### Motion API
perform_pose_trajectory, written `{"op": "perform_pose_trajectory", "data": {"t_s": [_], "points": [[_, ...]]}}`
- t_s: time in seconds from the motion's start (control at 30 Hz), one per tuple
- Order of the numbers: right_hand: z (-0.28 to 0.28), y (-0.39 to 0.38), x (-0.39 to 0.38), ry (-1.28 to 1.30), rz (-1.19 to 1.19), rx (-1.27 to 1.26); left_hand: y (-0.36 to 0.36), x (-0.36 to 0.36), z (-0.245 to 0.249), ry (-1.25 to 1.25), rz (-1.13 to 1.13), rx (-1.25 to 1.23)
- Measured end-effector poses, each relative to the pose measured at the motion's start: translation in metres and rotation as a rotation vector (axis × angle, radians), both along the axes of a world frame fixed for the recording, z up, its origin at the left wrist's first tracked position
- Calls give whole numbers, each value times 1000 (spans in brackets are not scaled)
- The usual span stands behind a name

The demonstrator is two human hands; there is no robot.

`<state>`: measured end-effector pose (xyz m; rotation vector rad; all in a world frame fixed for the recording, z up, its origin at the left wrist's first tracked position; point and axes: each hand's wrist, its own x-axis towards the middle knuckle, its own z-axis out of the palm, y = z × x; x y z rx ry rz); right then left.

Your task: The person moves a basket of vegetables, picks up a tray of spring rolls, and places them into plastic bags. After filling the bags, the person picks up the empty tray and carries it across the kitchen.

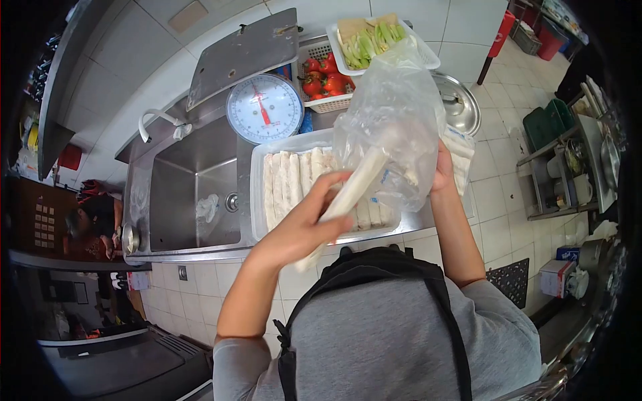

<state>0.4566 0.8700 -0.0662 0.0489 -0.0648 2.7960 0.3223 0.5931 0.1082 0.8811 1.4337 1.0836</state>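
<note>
My left hand [304, 224] is closed around a long, pale, floury stick [358, 184], held at a slant above a white plastic tub [257, 194]. The stick's upper end is at the mouth of a clear plastic bag [394, 100]. On the bag's right side my right hand [443, 167] grips it, its fingers partly hidden behind the plastic. Similar pale sticks [287, 180] lie side by side in the tub. The bag and my left hand cover part of them.
A steel sink [194, 194] with a white tap [160, 120] is at the left. Behind the tub are a dial scale [265, 108], a basket of tomatoes [328, 80] and a tray of green vegetables [371, 43]. A metal lid [461, 103] lies right. A person [100, 220] is far left.
</note>
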Motion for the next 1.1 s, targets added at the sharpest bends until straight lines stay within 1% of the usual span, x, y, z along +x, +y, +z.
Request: {"op": "perform_pose_trajectory", "data": {"t_s": [0.07,0.13,0.2,0.3,0.33,0.4,0.43,0.5,0.6,0.7,0.8,0.83,0.9,0.93,1.0,1.1], "points": [[1,-10,0,-11,47,-29,36,5,-13,-12,102,-32],[-2,-20,1,-56,78,-84,72,-2,-36,191,2,-15],[0,-33,0,-68,54,-42,99,-11,-91,697,-21,543],[4,-45,-2,-106,17,-19,140,-3,-99,1005,-87,129],[5,-45,-1,-123,3,-17,144,1,-101,944,-21,127],[-10,-39,4,-90,-17,-52,144,13,-99,820,109,119],[-19,-37,7,-74,-24,-70,143,13,-102,714,93,186],[-27,-35,11,-122,-62,-56,138,7,-106,496,61,314],[-32,-36,18,-118,-81,-73,136,0,-99,423,-39,251],[-26,-35,23,-103,-122,-40,128,8,-81,438,-31,272],[-9,-25,32,-105,-155,24,138,12,-98,366,10,445],[-5,-20,34,-104,-158,48,142,13,-103,303,6,439],[-8,-15,37,-41,-197,43,147,15,-96,178,1,429],[-11,-14,37,-10,-217,38,147,15,-92,245,-33,426],[-28,-18,35,-45,-228,-15,144,13,-81,375,-103,415],[-37,-22,34,-64,-195,-65,118,20,-65,697,-9,340]]}}
